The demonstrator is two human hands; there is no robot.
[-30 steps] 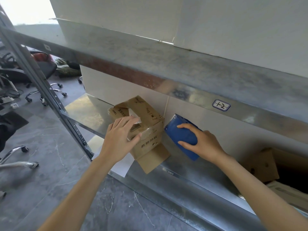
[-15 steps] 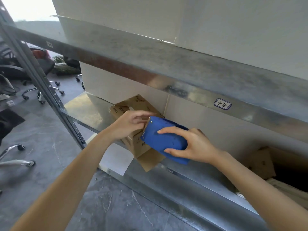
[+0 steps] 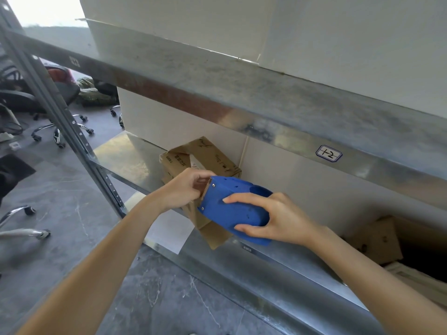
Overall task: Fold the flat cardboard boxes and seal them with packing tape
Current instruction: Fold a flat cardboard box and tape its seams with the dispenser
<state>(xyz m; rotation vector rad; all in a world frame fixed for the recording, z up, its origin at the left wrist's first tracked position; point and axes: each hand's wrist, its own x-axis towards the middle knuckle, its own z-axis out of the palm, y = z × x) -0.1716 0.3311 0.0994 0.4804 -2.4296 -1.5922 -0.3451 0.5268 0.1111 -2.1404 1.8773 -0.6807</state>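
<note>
Currently, head view only: right hand [image 3: 278, 218] grips the blue tape dispenser [image 3: 232, 206], fingers spread across its side face, thumb curled under its lower edge. Left hand [image 3: 181, 192] is at the toothed cutter [image 3: 205, 189], fingertips pinched together on what looks like the free tape end [image 3: 200, 187]; the tape itself is too small to confirm. The cardboard box [image 3: 208, 155] sits on the lower metal shelf [image 3: 125, 155], back against the white panel, just behind both hands. It is erected, but one flap [image 3: 215, 235] hangs loose over the shelf's front edge. Whether the dispenser touches the box cannot be told. Judgement: folding is mostly done and the step in hand is starting the tape. The next move calls for drawing out a length, closing the loose flap and laying the tape along the seam.
</note>
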